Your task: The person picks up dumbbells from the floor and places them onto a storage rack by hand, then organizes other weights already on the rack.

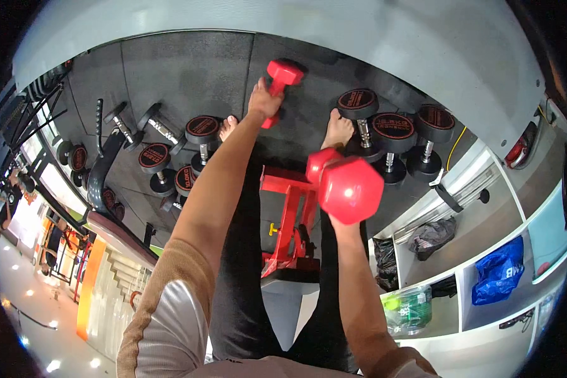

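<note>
My left hand point(263, 101) is stretched forward and down, its fingers wrapped round the handle of a red hex dumbbell point(285, 73) that hangs above the dark floor mat. A second red dumbbell point(351, 190) is raised much closer to the camera, in my right hand point(345, 230). Its big hexagonal head hides most of that hand's fingers. Below and between my legs shows the red frame point(288, 217) of a bench, with a yellow knob point(273, 229) on its side. My bare feet point(338, 129) are planted on the mat.
Black dumbbells with orange lettering stand on the floor to the right point(394, 132) and left point(203, 129). White shelving point(460, 277) at right holds bags, including a blue bag point(499, 271). A padded machine point(116, 233) stands at left. A grey panel point(334, 19) curves across the front.
</note>
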`<state>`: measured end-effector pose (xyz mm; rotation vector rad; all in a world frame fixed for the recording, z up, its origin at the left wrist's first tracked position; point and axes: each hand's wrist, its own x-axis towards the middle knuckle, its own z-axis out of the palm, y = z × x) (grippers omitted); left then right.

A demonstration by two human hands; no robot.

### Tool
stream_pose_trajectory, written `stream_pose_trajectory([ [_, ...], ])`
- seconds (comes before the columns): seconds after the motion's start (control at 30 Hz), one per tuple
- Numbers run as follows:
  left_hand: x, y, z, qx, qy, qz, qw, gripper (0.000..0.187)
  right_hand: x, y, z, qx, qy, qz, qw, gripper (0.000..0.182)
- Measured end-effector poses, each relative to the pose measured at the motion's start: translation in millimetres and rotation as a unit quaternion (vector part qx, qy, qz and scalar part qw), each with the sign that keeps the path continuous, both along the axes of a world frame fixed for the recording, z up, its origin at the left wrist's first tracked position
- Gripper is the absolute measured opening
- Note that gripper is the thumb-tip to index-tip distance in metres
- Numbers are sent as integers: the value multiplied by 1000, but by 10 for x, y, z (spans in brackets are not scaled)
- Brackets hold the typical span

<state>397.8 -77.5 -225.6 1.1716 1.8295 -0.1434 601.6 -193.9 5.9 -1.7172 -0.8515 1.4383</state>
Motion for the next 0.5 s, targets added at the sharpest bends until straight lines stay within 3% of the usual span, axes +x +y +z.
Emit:
stream_pose_trajectory([
  [0.07,136,91,-151,-14,-10,39,999,58,-13,-38,119,-125,183,-120,968,42],
  [0.1,171,182,-182,-70,8,-6,998,54,-8,-107,89,-134,375,-238,886,42],
  [0.13,203,234,-229,-126,24,-53,990,51,10,-170,53,-133,543,-344,754,43],
  [0.17,208,149,-363,-69,46,-32,996,46,44,-89,89,-212,566,-432,669,49],
  [0.2,178,89,-492,-102,73,-4,992,48,38,-113,38,-210,561,-438,670,49],
  [0.23,203,127,-431,-92,81,-10,992,49,5,-125,-36,-148,331,-259,895,49],
  [0.27,198,110,-392,-81,90,-18,992,50,-9,-125,-99,-70,55,-43,995,49],
  [0.33,171,100,-313,-88,101,-69,989,49,10,-60,-222,-107,17,-14,994,45],
  [0.37,192,146,-308,-87,111,-110,984,47,-3,6,-282,-131,33,-73,988,40],
  [0.4,211,161,-285,-81,107,-111,985,47,-6,74,-325,-155,47,-133,978,35],
  [0.43,200,105,-190,-95,73,-86,989,45,38,138,-287,-154,-30,-78,985,32],
  [0.47,150,42,-108,-109,41,-58,991,42,60,189,-281,-152,-30,-78,985,32],
  [0.5,126,2,-33,-127,44,-68,989,40,68,270,-292,-207,41,-151,966,31],
])
